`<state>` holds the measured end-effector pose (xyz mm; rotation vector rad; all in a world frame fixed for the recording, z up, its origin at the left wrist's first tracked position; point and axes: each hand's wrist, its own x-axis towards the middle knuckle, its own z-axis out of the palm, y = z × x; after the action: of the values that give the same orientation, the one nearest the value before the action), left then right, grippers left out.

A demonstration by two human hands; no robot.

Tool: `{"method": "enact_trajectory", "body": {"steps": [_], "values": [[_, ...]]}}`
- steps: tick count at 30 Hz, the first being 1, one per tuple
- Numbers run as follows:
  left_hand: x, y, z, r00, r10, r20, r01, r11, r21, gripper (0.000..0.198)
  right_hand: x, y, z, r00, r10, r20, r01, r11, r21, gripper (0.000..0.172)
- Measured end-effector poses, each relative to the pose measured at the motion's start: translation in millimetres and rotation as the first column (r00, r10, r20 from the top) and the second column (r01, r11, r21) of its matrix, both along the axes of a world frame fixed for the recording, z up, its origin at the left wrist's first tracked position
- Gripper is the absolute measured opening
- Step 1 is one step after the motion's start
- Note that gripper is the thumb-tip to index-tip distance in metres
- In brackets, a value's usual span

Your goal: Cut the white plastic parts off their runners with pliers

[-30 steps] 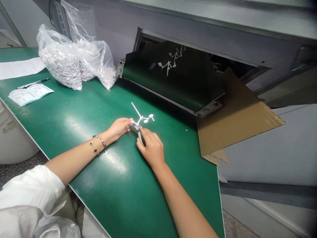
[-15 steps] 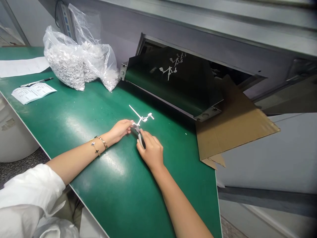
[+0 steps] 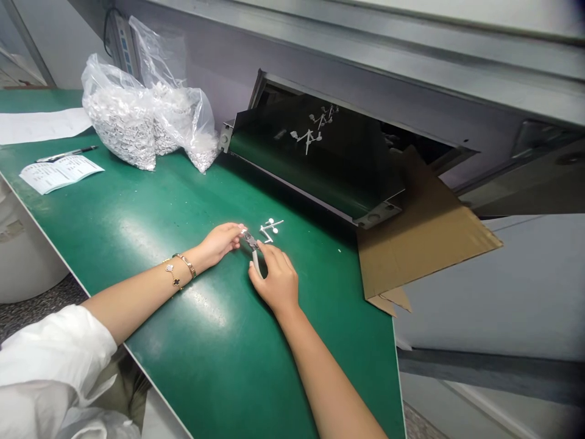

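Observation:
My right hand (image 3: 276, 277) is wrapped round the grip of a pair of cutting pliers (image 3: 254, 251). The pliers' metal jaws point up and left, close to the fingertips of my left hand (image 3: 223, 242). Those fingertips are pinched on a small white plastic piece (image 3: 244, 231), only partly visible. Just beyond the pliers is a branched white plastic sprue (image 3: 269, 230) with round tabs, apart from both hands.
Clear bags full of small white pieces (image 3: 123, 131) stand at the back left. A conveyor belt (image 3: 292, 164) carries more white sprues. Cardboard (image 3: 420, 231) leans at the right. A pen (image 3: 68, 153) and paper slips (image 3: 61, 174) lie at the left.
The sprue has come away from the piece at my left fingertips and turned over, now beyond the pliers. Sprues on the belt have shifted slightly. Both hands stay nearly in place.

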<state>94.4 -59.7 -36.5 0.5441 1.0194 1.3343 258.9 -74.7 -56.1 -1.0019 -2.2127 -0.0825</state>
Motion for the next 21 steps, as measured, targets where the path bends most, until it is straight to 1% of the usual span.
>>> {"method": "enact_trajectory", "body": {"steps": [3, 5, 8, 11, 13, 14, 15, 16, 18, 20, 21], "values": [[1, 0, 0.7, 1.000, 0.008, -0.003, -0.008, 1.000, -0.001, 0.006, 1, 0, 1.6, 0.998, -0.031, -0.054, 0.031, 0.999, -0.011, 0.040], [1, 0, -0.2, 1.000, 0.025, -0.002, -0.025, 1.000, 0.000, 0.008, 2, 0, 2.6, 0.984, -0.094, -0.150, 0.090, 0.995, -0.038, 0.041], [1, 0, -3.6, 0.998, 0.053, -0.015, -0.052, 0.998, 0.029, 0.006, 6, 5, 2.0, 0.926, -0.201, -0.319, 0.170, 0.978, -0.122, 0.041], [0, 1, -7.5, 0.992, 0.038, -0.119, -0.028, 0.997, 0.077, 0.005, 9, 12, -1.9, 0.877, -0.256, -0.407, 0.187, 0.961, -0.203, 0.039], [-2, 2, -9.8, 0.968, 0.009, -0.253, 0.018, 0.994, 0.105, 0.007, 10, 15, -4.2, 0.869, -0.263, -0.419, 0.180, 0.957, -0.228, 0.038], [-3, 2, -11.0, 0.939, -0.004, -0.345, 0.052, 0.990, 0.129, 0.008, 10, 16, -4.8, 0.871, -0.259, -0.418, 0.176, 0.958, -0.228, 0.037], [-5, 3, -12.3, 0.894, -0.010, -0.449, 0.093, 0.982, 0.164, 0.009, 10, 16, -4.8, 0.873, -0.254, -0.416, 0.173, 0.960, -0.221, 0.037], [-6, 3, -13.8, 0.832, -0.005, -0.555, 0.146, 0.967, 0.209, 0.009, 10, 16, -4.5, 0.874, -0.247, -0.418, 0.172, 0.963, -0.209, 0.036], [-9, 3, -17.4, 0.676, 0.032, -0.736, 0.275, 0.916, 0.292, 0.008, 9, 16, -3.1, 0.871, -0.236, -0.430, 0.167, 0.967, -0.193, 0.035], [-10, 3, -21.5, 0.543, 0.084, -0.836, 0.378, 0.864, 0.332, 0.010, 9, 17, -2.4, 0.860, -0.239, -0.450, 0.161, 0.965, -0.205, 0.033], [-11, 3, -23.4, 0.499, 0.113, -0.859, 0.397, 0.851, 0.343, 0.014, 9, 17, -2.6, 0.851, -0.247, -0.463, 0.160, 0.963, -0.218, 0.033]]}}
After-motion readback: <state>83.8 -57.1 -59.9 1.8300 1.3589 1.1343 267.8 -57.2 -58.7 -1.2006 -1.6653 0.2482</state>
